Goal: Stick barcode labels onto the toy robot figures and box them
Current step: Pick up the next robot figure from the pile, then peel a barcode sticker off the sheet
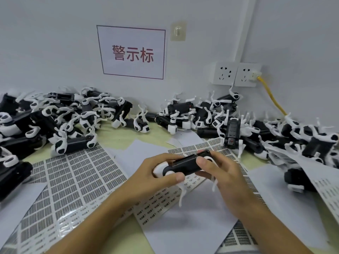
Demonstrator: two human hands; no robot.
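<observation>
A black and white toy robot figure (185, 165) lies on its side between both hands above the table's middle. My left hand (156, 171) grips its white end, thumb curled over a round white joint. My right hand (223, 173) holds the other end, fingers wrapped round the black body, thumb on its side. White legs of the figure hang down below the hands. Barcode label sheets (73, 173) lie flat under and to the left of the hands. No box is in view.
Piles of the same robot figures lie at the back left (55, 121), back middle (198, 112) and right (302, 142). Blank white backing sheets (192, 213) overlap on the table. On the wall are a sign (132, 52) and sockets (236, 74) with a yellow cable (271, 96).
</observation>
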